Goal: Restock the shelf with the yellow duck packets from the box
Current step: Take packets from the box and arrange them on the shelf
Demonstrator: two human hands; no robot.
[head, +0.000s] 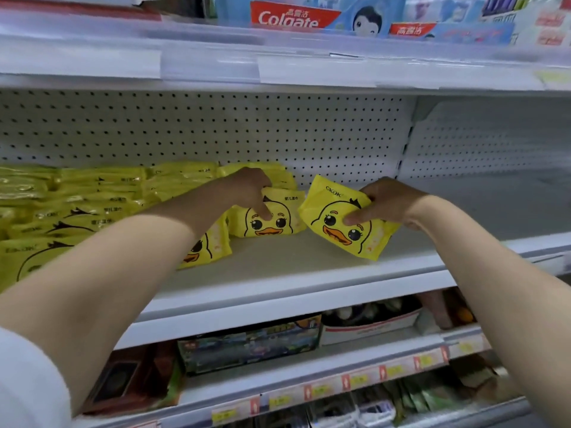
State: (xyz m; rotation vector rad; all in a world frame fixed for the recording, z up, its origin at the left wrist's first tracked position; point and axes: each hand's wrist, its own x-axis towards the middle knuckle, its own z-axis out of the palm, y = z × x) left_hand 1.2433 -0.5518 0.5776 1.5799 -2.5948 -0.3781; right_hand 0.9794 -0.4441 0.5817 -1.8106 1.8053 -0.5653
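Several yellow duck packets (92, 199) lie stacked on the left part of the white shelf (293, 273). One upright duck packet (278, 225) stands at the stack's right end, and my left hand (250, 189) grips its top with the thumb on its front. My right hand (386, 202) holds another duck packet (340, 230) tilted, just above the shelf and a little right of the upright one. The box is not in view.
The shelf's right half (479, 211) is bare, backed by white pegboard (247, 128). Colgate toothpaste boxes (290, 17) sit on the shelf above. Toy boxes (250, 344) and other goods fill the shelves below.
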